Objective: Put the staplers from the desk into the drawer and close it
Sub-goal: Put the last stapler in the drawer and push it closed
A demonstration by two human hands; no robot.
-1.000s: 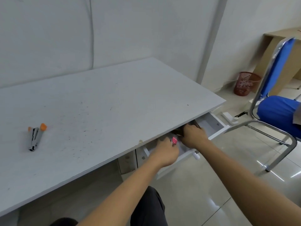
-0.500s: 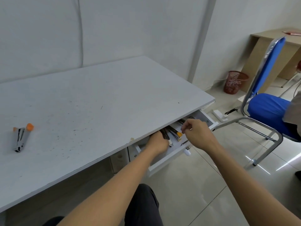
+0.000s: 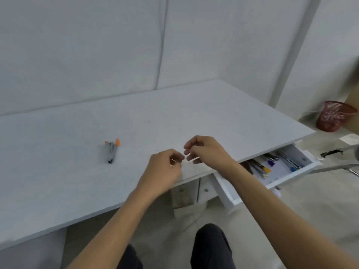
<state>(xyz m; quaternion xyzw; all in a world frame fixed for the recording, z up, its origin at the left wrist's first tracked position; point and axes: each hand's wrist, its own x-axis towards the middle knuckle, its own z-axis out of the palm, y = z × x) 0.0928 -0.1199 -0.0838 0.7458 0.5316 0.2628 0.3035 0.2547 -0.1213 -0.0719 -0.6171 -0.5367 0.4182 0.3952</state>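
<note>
One metal stapler (image 3: 112, 151) with orange ends lies on the white desk (image 3: 77, 171), left of my hands. The white drawer (image 3: 287, 177) under the desk's right end stands pulled out, and several staplers (image 3: 262, 168) with yellow and blue tips lie inside it. My left hand (image 3: 165, 169) and my right hand (image 3: 206, 152) hover close together above the desk's front edge. Both hold nothing, with fingers loosely curled and apart. The stapler on the desk is about a hand's width left of my left hand.
A red mesh wastebasket (image 3: 333, 118) stands on the floor at the right by the wall. A metal chair leg (image 3: 338, 167) reaches in at the right edge, just past the drawer. My dark-trousered knees (image 3: 211, 247) are below the desk.
Both hands have come out of the drawer and up over the desk's front edge, empty. The view has swung left, so the orange stapler sits nearer the middle.
</note>
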